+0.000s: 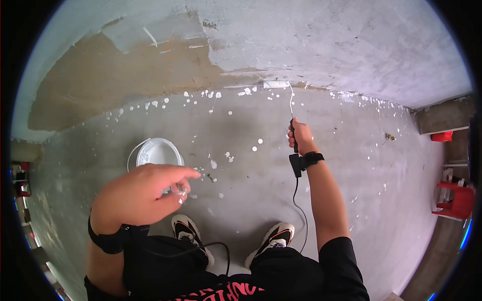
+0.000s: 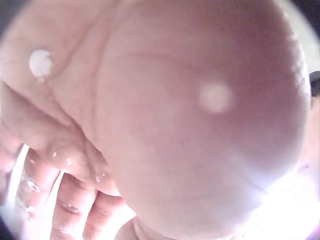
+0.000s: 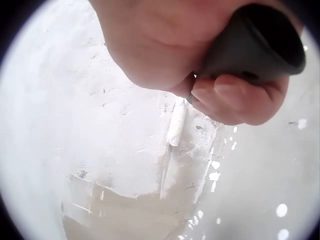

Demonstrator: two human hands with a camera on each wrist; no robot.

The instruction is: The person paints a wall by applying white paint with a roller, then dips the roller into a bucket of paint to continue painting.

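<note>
In the head view the right hand [image 1: 303, 136] grips the black handle of a small paint roller, whose white sleeve [image 1: 276, 84] lies at the foot of the wall. The right wrist view shows the fingers [image 3: 235, 97] curled round the black handle [image 3: 250, 47], with the roller sleeve [image 3: 177, 122] against the wall beyond. The left hand [image 1: 150, 190], holding nothing, hangs over the near side of a white bucket [image 1: 173, 150], its index finger extended and other fingers loosely bent. White paint spots mark its palm [image 2: 165, 110] in the left wrist view.
The wall [image 1: 281, 40] is partly whitish, with a brown bare patch [image 1: 120, 75] at left. White drips dot the grey floor [image 1: 241, 170] along its base. A red stool [image 1: 456, 200] stands at far right. Two shoes [image 1: 273, 238] are below, and cables run from both wrists.
</note>
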